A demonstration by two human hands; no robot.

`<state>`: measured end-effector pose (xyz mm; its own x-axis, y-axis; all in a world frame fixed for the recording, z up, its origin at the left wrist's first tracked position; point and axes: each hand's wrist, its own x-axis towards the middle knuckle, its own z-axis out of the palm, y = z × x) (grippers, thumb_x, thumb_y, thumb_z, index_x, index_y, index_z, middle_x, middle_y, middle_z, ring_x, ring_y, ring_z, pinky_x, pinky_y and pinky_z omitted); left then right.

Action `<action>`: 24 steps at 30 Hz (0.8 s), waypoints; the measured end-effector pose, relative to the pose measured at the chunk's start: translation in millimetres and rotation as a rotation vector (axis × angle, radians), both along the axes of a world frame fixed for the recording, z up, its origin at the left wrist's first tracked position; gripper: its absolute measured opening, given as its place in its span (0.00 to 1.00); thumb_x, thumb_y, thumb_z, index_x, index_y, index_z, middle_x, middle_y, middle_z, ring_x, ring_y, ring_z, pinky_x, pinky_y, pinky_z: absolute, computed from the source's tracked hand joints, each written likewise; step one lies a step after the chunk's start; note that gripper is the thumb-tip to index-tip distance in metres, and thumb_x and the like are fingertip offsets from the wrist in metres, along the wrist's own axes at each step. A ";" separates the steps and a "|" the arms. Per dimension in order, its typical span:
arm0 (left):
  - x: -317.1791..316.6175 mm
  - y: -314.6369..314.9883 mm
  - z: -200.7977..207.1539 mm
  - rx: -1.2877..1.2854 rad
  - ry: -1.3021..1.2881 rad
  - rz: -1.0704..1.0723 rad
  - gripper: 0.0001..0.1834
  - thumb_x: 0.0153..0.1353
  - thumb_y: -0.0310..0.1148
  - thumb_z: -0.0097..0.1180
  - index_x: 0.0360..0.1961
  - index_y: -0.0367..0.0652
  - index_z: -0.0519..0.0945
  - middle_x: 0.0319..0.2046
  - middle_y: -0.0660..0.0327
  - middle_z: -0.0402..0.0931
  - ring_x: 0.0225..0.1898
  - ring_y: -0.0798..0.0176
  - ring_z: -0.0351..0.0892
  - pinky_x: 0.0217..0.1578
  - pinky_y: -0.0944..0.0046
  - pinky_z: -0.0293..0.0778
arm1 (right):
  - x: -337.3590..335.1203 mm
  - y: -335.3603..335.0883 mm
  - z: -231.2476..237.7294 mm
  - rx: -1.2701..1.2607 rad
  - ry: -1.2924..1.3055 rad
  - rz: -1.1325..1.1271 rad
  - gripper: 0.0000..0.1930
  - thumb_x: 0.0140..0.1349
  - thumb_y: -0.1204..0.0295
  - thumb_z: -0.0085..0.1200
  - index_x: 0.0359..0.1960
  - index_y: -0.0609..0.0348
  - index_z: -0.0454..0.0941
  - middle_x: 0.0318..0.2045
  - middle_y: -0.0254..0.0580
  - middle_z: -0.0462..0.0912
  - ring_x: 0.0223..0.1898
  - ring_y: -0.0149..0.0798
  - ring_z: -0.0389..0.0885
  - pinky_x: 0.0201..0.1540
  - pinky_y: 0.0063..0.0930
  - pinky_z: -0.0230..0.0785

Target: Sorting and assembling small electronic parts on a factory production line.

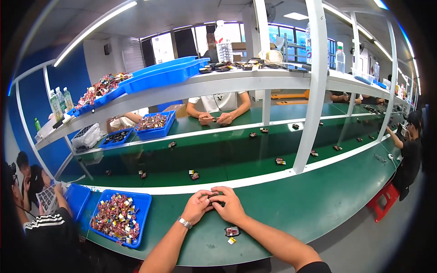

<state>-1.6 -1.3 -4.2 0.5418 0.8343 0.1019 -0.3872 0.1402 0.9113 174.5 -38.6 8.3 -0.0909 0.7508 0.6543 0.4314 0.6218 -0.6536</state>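
Note:
Over the green bench (273, 214), my left hand (195, 208) and my right hand (229, 207) meet with fingers closed around one small dark piece (212, 196). My fingers cover most of it, so its exact kind does not show. Closer to me, by my right forearm, lies a small black housing (231, 231) with a reddish part in it and a yellow-and-white tab (232, 240) beside it. To the left of my left forearm a blue tray (144, 214) holds a heap of small red parts (116, 217) with yellow and white tabs.
A conveyor belt (227, 154) beyond the white rail carries several small assemblies (194, 175). White posts (310, 91) and an overhead shelf (182, 82) stand ahead. Across the belt, a person (218, 107) handles a small part. Others sit left and right, near a red stool (384, 200).

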 end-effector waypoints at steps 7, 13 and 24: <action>6.9 -1.7 3.7 -0.017 0.037 0.031 0.14 0.68 0.25 0.48 0.54 0.39 0.68 0.50 0.56 0.77 0.53 0.62 0.77 0.56 0.57 0.74 | 8.6 0.8 -0.1 0.034 -0.099 -0.021 0.12 0.52 0.77 0.61 0.40 0.54 0.84 0.53 0.41 0.77 0.57 0.47 0.73 0.58 0.38 0.69; 1.2 1.1 2.2 -0.031 0.008 0.013 0.14 0.69 0.25 0.46 0.55 0.40 0.68 0.50 0.57 0.77 0.53 0.63 0.77 0.55 0.59 0.75 | 1.7 -0.8 11.9 0.092 -0.089 -0.059 0.08 0.52 0.77 0.60 0.35 0.54 0.83 0.46 0.40 0.78 0.52 0.46 0.75 0.51 0.37 0.72; 1.5 -1.3 3.4 -0.062 0.032 0.035 0.14 0.70 0.26 0.46 0.55 0.42 0.69 0.51 0.58 0.77 0.52 0.65 0.77 0.53 0.61 0.76 | -2.8 -4.3 14.5 0.245 -0.200 -0.149 0.09 0.48 0.79 0.64 0.32 0.56 0.82 0.35 0.37 0.78 0.37 0.41 0.78 0.38 0.32 0.74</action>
